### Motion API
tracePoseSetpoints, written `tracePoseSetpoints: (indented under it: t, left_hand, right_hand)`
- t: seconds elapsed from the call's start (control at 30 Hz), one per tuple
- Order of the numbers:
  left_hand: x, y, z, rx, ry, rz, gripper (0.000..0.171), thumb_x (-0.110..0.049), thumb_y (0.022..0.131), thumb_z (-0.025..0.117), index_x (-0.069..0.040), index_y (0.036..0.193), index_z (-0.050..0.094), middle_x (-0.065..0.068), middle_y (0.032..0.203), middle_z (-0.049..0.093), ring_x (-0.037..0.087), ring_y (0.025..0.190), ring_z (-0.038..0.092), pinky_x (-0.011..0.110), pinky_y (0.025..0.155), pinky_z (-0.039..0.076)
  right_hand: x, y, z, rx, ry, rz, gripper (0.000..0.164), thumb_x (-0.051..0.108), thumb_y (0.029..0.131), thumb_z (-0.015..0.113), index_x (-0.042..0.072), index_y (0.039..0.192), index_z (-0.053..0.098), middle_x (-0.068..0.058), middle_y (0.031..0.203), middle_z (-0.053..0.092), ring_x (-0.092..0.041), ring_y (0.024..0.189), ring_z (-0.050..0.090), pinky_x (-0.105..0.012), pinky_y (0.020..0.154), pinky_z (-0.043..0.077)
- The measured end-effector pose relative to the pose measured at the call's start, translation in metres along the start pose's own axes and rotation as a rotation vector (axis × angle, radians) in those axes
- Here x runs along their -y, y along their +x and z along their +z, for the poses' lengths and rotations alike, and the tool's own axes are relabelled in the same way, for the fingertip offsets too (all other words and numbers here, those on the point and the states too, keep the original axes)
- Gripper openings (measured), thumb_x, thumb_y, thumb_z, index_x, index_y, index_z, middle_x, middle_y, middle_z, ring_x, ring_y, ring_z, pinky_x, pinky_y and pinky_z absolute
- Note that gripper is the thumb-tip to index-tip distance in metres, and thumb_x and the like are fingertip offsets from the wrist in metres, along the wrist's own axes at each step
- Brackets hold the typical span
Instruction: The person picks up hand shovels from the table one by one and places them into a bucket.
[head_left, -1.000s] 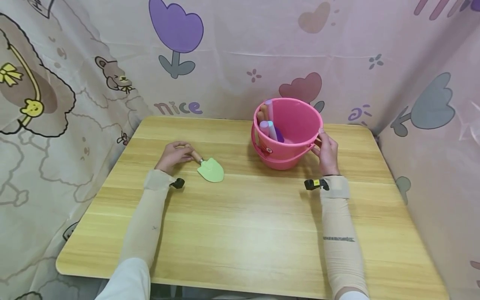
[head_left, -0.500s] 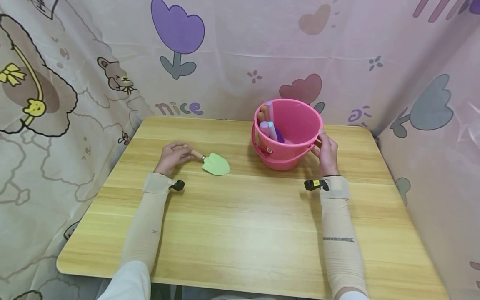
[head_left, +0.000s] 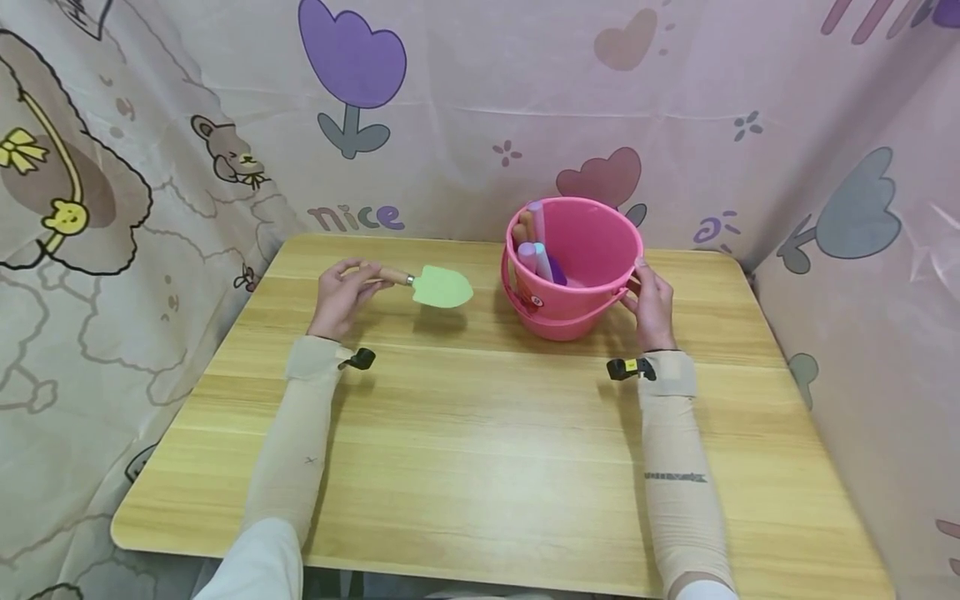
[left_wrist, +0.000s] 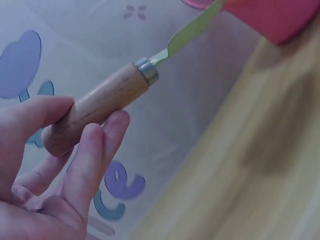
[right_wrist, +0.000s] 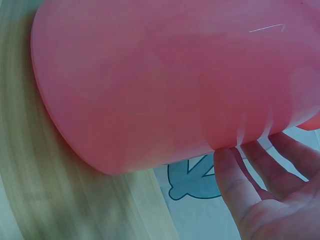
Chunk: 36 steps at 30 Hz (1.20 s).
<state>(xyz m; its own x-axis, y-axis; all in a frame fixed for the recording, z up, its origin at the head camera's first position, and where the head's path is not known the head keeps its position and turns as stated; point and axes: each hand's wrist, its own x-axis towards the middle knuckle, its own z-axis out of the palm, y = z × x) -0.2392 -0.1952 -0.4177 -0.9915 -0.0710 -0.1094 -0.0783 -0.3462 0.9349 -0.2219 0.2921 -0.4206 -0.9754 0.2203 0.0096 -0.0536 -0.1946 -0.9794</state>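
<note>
My left hand (head_left: 341, 293) pinches the wooden handle of a small garden trowel (head_left: 442, 287) between thumb and fingertips. The trowel's pale green blade points right, and its shadow lies on the table below it. Up close in the left wrist view, the thumb and fingers sit near the butt of the handle (left_wrist: 100, 107). To the right stands a pink bucket (head_left: 570, 312), its carrying handle hanging down in front. My right hand (head_left: 654, 307) holds the bucket's right edge, thumb at the rim. In the right wrist view, fingertips (right_wrist: 227, 160) touch the bucket's ribbed side.
Inside the bucket, several wooden, purple and light blue handles (head_left: 528, 254) lean to the left side. The wooden table (head_left: 480, 467) has a patterned curtain (head_left: 465, 100) close behind it and along both sides.
My left hand has lifted the trowel off the table, its blade swinging up and right towards the bucket. My right hand and the bucket have stayed in place.
</note>
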Motion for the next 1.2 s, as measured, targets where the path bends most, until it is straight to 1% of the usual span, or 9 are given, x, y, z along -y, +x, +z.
tracePoseSetpoints:
  t: [0.07, 0.13, 0.3, 0.57, 0.67, 0.77, 0.97, 1.07, 1.2]
  left_hand:
    - [-0.006, 0.001, 0.007, 0.0, -0.03, 0.027, 0.027, -0.005, 0.095, 0.074, 0.0, 0.114, 0.056, 0.008, 0.096, 0.077, 0.024, 0.084, 0.081, 0.024, 0.086, 0.061]
    - [-0.01, 0.001, 0.014, -0.004, -0.061, 0.046, 0.027, -0.004, 0.094, 0.074, 0.0, 0.113, 0.055, 0.009, 0.096, 0.077, 0.025, 0.083, 0.081, 0.024, 0.084, 0.062]
    - [-0.016, 0.006, 0.027, -0.025, -0.079, 0.087, 0.031, -0.006, 0.093, 0.076, -0.001, 0.114, 0.054, 0.008, 0.096, 0.078, 0.023, 0.081, 0.08, 0.022, 0.082, 0.062]
    - [-0.025, 0.009, 0.044, -0.048, -0.118, 0.126, 0.029, -0.007, 0.091, 0.078, -0.002, 0.109, 0.056, 0.008, 0.097, 0.079, 0.021, 0.078, 0.08, 0.021, 0.079, 0.062]
    - [-0.03, 0.01, 0.051, -0.046, -0.128, 0.142, 0.029, -0.007, 0.09, 0.079, -0.001, 0.107, 0.056, 0.009, 0.098, 0.079, 0.021, 0.079, 0.08, 0.022, 0.081, 0.062]
    - [-0.034, 0.011, 0.058, -0.034, -0.125, 0.159, 0.029, -0.008, 0.091, 0.079, -0.002, 0.108, 0.057, 0.01, 0.1, 0.078, 0.021, 0.08, 0.08, 0.022, 0.081, 0.062]
    - [-0.041, 0.014, 0.072, -0.034, -0.138, 0.193, 0.026, -0.007, 0.091, 0.079, 0.0, 0.106, 0.059, 0.011, 0.101, 0.075, 0.022, 0.079, 0.08, 0.021, 0.077, 0.063]
    - [-0.044, 0.016, 0.078, -0.036, -0.146, 0.193, 0.028, -0.007, 0.09, 0.08, 0.0, 0.106, 0.059, 0.011, 0.101, 0.073, 0.022, 0.079, 0.08, 0.022, 0.079, 0.063]
    - [-0.047, 0.016, 0.089, -0.034, -0.137, 0.196, 0.028, -0.008, 0.089, 0.081, -0.001, 0.106, 0.06, 0.011, 0.097, 0.074, 0.021, 0.078, 0.08, 0.022, 0.079, 0.063]
  right_hand:
    - [0.001, 0.001, 0.0, -0.001, 0.01, 0.005, 0.061, 0.05, 0.103, 0.058, 0.002, 0.141, 0.06, -0.01, 0.139, 0.06, -0.025, 0.127, 0.061, -0.019, 0.093, 0.059]
    - [0.001, 0.0, 0.0, 0.001, -0.005, 0.008, 0.061, 0.051, 0.103, 0.057, 0.003, 0.142, 0.059, -0.011, 0.141, 0.059, -0.028, 0.131, 0.059, -0.019, 0.095, 0.059]
    - [0.0, 0.001, -0.001, 0.0, -0.014, 0.019, 0.06, 0.052, 0.104, 0.055, 0.006, 0.143, 0.059, -0.012, 0.144, 0.057, -0.028, 0.133, 0.058, -0.02, 0.097, 0.058]
    - [0.0, 0.003, 0.0, -0.014, 0.04, 0.006, 0.061, 0.046, 0.104, 0.059, -0.002, 0.141, 0.058, -0.012, 0.134, 0.062, -0.024, 0.121, 0.064, -0.02, 0.092, 0.06]
    - [0.0, 0.003, 0.0, -0.017, 0.051, 0.005, 0.06, 0.044, 0.103, 0.06, -0.003, 0.14, 0.059, -0.011, 0.133, 0.063, -0.025, 0.12, 0.065, -0.02, 0.091, 0.061]
    - [0.0, 0.003, -0.001, -0.017, 0.058, 0.002, 0.059, 0.044, 0.103, 0.06, -0.003, 0.139, 0.06, -0.012, 0.133, 0.062, -0.026, 0.122, 0.064, -0.02, 0.09, 0.061]
    - [0.001, 0.002, -0.002, -0.008, 0.035, -0.001, 0.059, 0.047, 0.103, 0.059, 0.0, 0.141, 0.06, -0.014, 0.138, 0.059, -0.024, 0.122, 0.064, -0.022, 0.094, 0.06]
    - [0.001, 0.002, -0.002, -0.006, 0.018, 0.008, 0.058, 0.048, 0.103, 0.058, 0.004, 0.141, 0.061, -0.012, 0.138, 0.059, -0.021, 0.121, 0.064, -0.023, 0.098, 0.059]
    - [0.001, 0.002, -0.001, -0.005, 0.007, 0.012, 0.057, 0.048, 0.104, 0.058, 0.004, 0.141, 0.062, -0.01, 0.137, 0.059, -0.022, 0.123, 0.063, -0.022, 0.098, 0.059]
